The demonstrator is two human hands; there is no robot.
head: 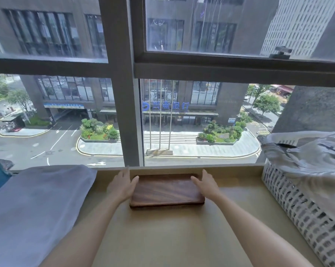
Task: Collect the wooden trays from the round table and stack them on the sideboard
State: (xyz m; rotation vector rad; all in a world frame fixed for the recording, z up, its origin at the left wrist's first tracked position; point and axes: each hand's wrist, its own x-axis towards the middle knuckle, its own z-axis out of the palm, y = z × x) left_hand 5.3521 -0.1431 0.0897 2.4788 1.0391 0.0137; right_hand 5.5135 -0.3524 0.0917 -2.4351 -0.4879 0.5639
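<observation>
A dark wooden tray [167,191] lies flat on the tan sideboard [162,237], in the lower centre of the frame, close to the window frame [127,93] that fills the upper part of the picture. The tray's long side runs left to right. Whether a single tray or a stack lies here cannot be told from this angle.

The left hand [122,185] sits at the tray's left short edge: thumb over the rim, fingers extended along the outside. The right hand [206,183] sits at the right short edge in a mirrored pose, thumb pointing inward over the rim. Both hands are spread, fingers uncurled, in contact with the tray ends; neither is clenched around it.

A grey pillow [37,205] occupies the lower left of the frame, well apart from the tray. A white perforated basket [297,209] holding grey cloth [307,160] stands at the right edge.
</observation>
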